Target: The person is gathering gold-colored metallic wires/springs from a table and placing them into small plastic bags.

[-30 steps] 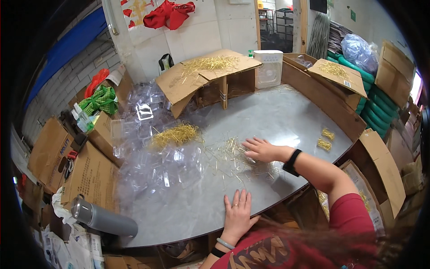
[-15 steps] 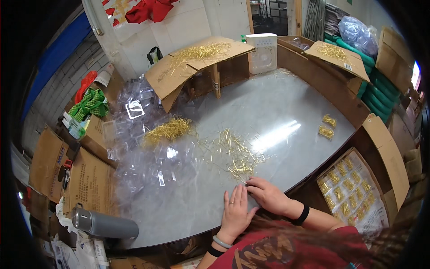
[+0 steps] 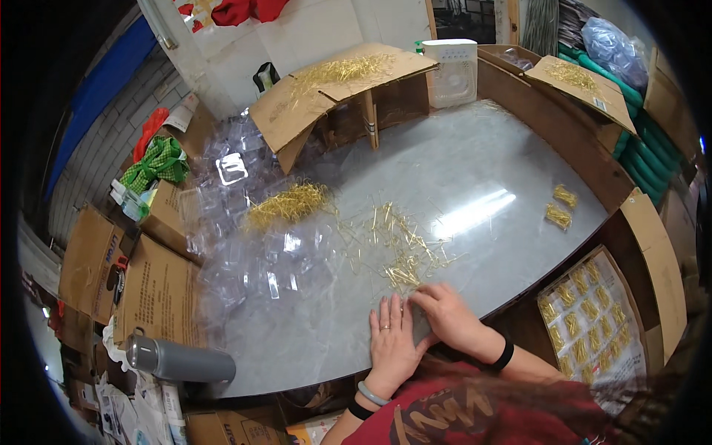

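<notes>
My left hand point(image 3: 393, 343) lies nearly flat on the grey tabletop near its front edge, fingers stretched out. It wears a ring. Close beside it, my right hand point(image 3: 450, 317) has bent fingers drawn together at the left fingertips; what they hold is hidden. Just beyond both hands lies a small heap of thin gold-coloured wire pieces point(image 3: 403, 271). More loose wires point(image 3: 389, 222) are strewn farther up the table. A larger, denser gold wire pile point(image 3: 288, 205) sits to the left, at the edge of many clear plastic pouches point(image 3: 252, 259).
Two small gold wire bundles point(image 3: 558, 216) rest at the right. Packed bundles fill an open carton point(image 3: 589, 315) below the table edge. A cardboard stand point(image 3: 297, 111) with wires on top and a white box-shaped device point(image 3: 452, 72) stand at the back. A grey bottle point(image 3: 185, 361) lies front left.
The view has shifted a little, so the scene sits slightly to the right. My right hand's fingers have moved slightly beside the left fingertips; my left hand stays flat.
</notes>
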A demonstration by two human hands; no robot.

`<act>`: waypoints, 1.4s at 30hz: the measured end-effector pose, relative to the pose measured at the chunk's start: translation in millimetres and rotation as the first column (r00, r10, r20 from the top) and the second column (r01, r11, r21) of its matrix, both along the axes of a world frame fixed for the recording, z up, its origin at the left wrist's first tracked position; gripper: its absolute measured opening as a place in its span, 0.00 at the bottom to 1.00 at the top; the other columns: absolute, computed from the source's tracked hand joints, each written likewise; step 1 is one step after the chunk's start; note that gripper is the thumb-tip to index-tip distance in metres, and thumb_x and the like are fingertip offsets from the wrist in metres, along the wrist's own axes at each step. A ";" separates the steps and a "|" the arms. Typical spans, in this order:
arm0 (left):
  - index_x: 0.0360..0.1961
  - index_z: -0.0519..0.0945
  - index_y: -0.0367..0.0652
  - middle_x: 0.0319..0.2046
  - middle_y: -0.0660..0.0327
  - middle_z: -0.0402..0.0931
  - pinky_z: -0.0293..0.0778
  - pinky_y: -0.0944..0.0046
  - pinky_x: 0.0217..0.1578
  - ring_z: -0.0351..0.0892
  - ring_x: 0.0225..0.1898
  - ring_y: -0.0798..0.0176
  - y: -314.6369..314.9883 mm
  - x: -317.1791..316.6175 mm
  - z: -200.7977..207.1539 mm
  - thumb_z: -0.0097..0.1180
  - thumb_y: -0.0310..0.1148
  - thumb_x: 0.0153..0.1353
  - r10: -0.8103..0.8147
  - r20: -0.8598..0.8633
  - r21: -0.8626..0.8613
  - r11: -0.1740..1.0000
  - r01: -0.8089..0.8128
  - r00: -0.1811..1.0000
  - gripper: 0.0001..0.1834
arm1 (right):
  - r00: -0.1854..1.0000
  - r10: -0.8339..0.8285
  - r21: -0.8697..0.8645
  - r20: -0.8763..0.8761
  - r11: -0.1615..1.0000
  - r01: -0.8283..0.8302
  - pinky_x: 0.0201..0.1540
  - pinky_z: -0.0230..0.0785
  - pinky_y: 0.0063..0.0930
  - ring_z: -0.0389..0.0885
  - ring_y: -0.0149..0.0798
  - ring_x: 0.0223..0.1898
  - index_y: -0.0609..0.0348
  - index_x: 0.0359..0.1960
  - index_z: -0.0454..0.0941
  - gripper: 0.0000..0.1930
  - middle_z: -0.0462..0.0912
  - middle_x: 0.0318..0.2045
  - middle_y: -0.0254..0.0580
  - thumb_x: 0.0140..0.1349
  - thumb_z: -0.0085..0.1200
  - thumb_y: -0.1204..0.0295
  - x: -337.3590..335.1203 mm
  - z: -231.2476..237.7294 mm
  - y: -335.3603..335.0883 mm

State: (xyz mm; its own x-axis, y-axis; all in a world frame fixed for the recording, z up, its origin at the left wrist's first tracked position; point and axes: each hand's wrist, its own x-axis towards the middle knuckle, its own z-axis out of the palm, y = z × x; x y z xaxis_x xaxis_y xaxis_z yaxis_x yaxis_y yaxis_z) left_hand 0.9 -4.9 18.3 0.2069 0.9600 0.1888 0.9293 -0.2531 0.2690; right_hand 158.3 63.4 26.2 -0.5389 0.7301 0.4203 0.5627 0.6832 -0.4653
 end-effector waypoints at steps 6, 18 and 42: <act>0.73 0.59 0.39 0.73 0.47 0.54 0.45 0.35 0.70 0.52 0.74 0.41 1.7 -8.9 0.5 0.53 0.49 0.68 -0.086 -0.091 -0.049 0.995 0.082 0.992 0.38 | 0.983 0.023 0.077 0.181 0.996 -0.038 0.58 0.65 0.39 0.74 0.47 0.56 0.59 0.56 0.74 0.22 0.77 0.55 0.44 0.58 0.53 0.72 8.9 1.1 4.3; 0.68 0.66 0.38 0.66 0.49 0.65 0.52 0.41 0.71 0.59 0.71 0.42 -0.6 -16.3 -6.2 0.62 0.37 0.63 -0.108 0.229 0.053 0.994 0.099 0.967 0.34 | 0.988 -0.128 -0.010 -0.086 0.992 0.128 0.56 0.64 0.44 0.73 0.53 0.51 0.59 0.53 0.77 0.23 0.78 0.49 0.48 0.57 0.66 0.64 33.0 9.3 8.9; 0.62 0.71 0.33 0.60 0.49 0.69 0.58 0.44 0.66 0.62 0.64 0.41 -9.4 -30.2 -0.7 0.70 0.43 0.53 0.015 0.249 0.073 0.997 -0.034 0.968 0.39 | 0.992 0.068 0.075 -0.104 0.995 -0.061 0.52 0.72 0.37 0.78 0.44 0.49 0.56 0.45 0.81 0.15 0.81 0.49 0.39 0.54 0.61 0.75 18.2 -2.9 -10.7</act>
State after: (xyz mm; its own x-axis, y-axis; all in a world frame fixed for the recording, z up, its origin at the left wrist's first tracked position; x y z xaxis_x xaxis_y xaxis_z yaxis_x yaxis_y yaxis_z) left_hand -29.3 -14.4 17.6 0.1208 0.9449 0.3043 0.8420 -0.2598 0.4727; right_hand 176.4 52.7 23.3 -0.5334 0.6613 0.5275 0.4665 0.7502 -0.4687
